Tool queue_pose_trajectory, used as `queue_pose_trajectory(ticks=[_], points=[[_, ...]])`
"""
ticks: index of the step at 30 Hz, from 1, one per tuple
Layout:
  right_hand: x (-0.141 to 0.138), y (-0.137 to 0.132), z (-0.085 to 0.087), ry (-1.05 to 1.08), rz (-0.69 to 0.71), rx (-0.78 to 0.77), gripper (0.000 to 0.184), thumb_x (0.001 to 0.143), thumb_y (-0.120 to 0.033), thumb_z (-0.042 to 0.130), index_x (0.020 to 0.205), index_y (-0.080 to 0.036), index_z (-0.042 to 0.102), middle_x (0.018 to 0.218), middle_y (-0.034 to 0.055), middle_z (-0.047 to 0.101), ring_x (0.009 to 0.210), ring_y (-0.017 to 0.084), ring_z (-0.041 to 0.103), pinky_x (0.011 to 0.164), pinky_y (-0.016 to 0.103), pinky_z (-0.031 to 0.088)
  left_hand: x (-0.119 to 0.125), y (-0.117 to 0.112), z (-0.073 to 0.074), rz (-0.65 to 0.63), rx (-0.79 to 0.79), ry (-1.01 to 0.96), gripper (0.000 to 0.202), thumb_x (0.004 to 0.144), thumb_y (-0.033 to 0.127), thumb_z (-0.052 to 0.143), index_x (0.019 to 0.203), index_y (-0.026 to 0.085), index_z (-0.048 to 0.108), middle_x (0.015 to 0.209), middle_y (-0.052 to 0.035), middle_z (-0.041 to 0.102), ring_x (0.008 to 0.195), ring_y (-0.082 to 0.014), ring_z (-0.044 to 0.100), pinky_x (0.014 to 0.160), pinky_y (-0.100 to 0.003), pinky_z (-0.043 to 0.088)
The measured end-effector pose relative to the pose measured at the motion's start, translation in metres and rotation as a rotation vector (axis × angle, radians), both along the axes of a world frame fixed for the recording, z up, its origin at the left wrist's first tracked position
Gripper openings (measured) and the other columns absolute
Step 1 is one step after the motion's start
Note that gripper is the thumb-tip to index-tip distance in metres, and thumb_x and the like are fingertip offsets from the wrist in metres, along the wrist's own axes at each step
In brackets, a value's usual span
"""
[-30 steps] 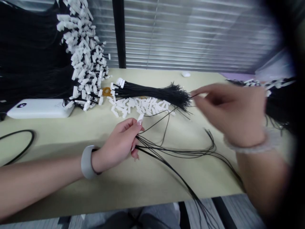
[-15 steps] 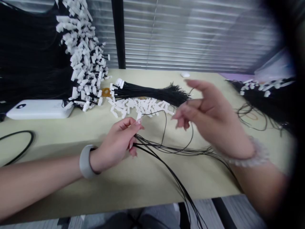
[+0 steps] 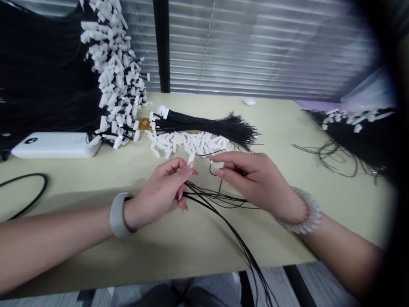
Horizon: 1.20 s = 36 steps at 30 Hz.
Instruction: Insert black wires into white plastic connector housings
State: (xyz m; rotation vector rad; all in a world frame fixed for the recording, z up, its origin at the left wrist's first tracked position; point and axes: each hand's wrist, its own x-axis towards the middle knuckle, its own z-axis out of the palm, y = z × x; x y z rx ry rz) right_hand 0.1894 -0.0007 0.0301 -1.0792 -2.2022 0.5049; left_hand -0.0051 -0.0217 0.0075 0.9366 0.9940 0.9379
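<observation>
Pinched tight in the left hand (image 3: 155, 192), thin black wires (image 3: 204, 197) with a small white plug (image 3: 191, 157), held above the middle of a pale desk (image 3: 191, 251). Right hand (image 3: 255, 181) half open beside a wire loop (image 3: 211, 169), hold not clear. Judged light, soft and quick to tangle, so best taken close to the plug.

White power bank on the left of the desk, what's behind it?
Behind the white power bank is a dense mass of black wires tipped with white connectors. The power bank hides the lower part of that mass.
</observation>
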Motion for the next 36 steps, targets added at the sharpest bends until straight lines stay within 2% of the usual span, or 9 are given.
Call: queue_pose_trajectory(ticks=[3,8,12,15,17,20,23,27,36], points=[[-0.0015,-0.0001,0.0010,0.016,0.081,0.066,0.017,0.081,-0.028,0.055,0.093,-0.020,0.064,0.073,0.0011,0.061,0.062,0.008,0.052,0.058,0.021,0.041,0.0000,-0.0001,0.0003,-0.030,-0.013,0.010,0.022,0.077,0.041,0.056,0.074,0.020,0.049,0.043,0.0091,0.036,0.032,-0.0045,0.037,0.034,-0.017,0.042],[-0.0015,-0.0017,0.0057,0.000,0.133,0.116,0.017,0.085,-0.025,0.049,0.089,-0.021,0.065,0.060,-0.0012,0.051,0.057,0.008,0.047,0.054,0.022,0.037,0.0011,-0.0007,0.0008,-0.076,-0.015,0.064,0.024,0.077,0.043,0.055,0.074,0.020,0.050,0.039,0.0100,0.036,0.030,-0.0042,0.036,0.036,-0.018,0.044],[-0.0011,-0.0063,0.0049,-0.067,0.040,-0.010,0.027,0.089,-0.025,0.039,0.112,-0.021,0.053,0.048,-0.0062,0.039,0.043,0.007,0.036,0.046,0.021,0.031,0.0016,-0.0021,0.0010,-0.092,0.007,0.084,0.025,0.078,0.043,0.054,0.071,0.019,0.048,0.040,0.0094,0.037,0.032,-0.0044,0.038,0.036,-0.019,0.045],[-0.0004,-0.0079,0.0012,-0.024,0.062,-0.095,0.022,0.089,-0.028,0.038,0.109,-0.021,0.043,0.045,-0.0087,0.034,0.039,0.007,0.030,0.042,0.021,0.027,0.0016,-0.0030,0.0016,-0.088,0.006,0.080,0.024,0.078,0.043,0.054,0.074,0.019,0.050,0.040,0.0096,0.037,0.031,-0.0043,0.038,0.037,-0.019,0.045],[-0.0002,-0.0071,-0.0003,0.020,0.089,-0.084,0.015,0.090,-0.029,0.037,0.099,-0.020,0.044,0.047,-0.0079,0.037,0.040,0.007,0.032,0.043,0.021,0.028,0.0015,-0.0030,0.0018,-0.088,0.003,0.076,0.023,0.079,0.042,0.053,0.075,0.019,0.050,0.041,0.0097,0.037,0.032,-0.0043,0.039,0.037,-0.019,0.045],[-0.0010,-0.0040,-0.0001,0.005,0.107,0.002,0.016,0.089,-0.025,0.038,0.086,-0.019,0.053,0.063,-0.0020,0.054,0.054,0.007,0.048,0.054,0.020,0.038,0.0014,-0.0022,0.0016,-0.089,-0.001,0.085,0.023,0.079,0.041,0.053,0.075,0.019,0.050,0.040,0.0096,0.037,0.031,-0.0044,0.039,0.037,-0.020,0.046],[-0.0024,-0.0012,0.0003,-0.009,0.056,0.022,0.017,0.086,-0.023,0.044,0.093,-0.020,0.059,0.079,0.0009,0.063,0.065,0.008,0.055,0.063,0.021,0.042,0.0014,-0.0016,0.0008,-0.086,0.005,0.096,0.022,0.079,0.041,0.053,0.074,0.019,0.050,0.040,0.0094,0.037,0.031,-0.0049,0.038,0.037,-0.019,0.045],[-0.0045,-0.0019,-0.0010,-0.007,-0.009,-0.052,0.012,0.083,-0.026,0.051,0.090,-0.019,0.057,0.058,-0.0041,0.058,0.047,0.005,0.045,0.052,0.019,0.037,0.0014,-0.0020,0.0007,-0.091,0.011,0.098,0.021,0.079,0.040,0.053,0.075,0.019,0.051,0.040,0.0097,0.036,0.032,-0.0044,0.037,0.037,-0.019,0.045],[-0.0097,-0.0063,-0.0004,-0.019,-0.012,0.011,0.018,0.085,-0.022,0.045,0.075,-0.017,0.059,0.061,-0.0017,0.052,0.057,0.007,0.045,0.057,0.020,0.035,0.0019,-0.0032,0.0006,-0.135,0.075,0.186,0.026,0.079,0.043,0.051,0.071,0.018,0.048,0.043,0.0091,0.036,0.034,-0.0054,0.040,0.038,-0.020,0.046]])
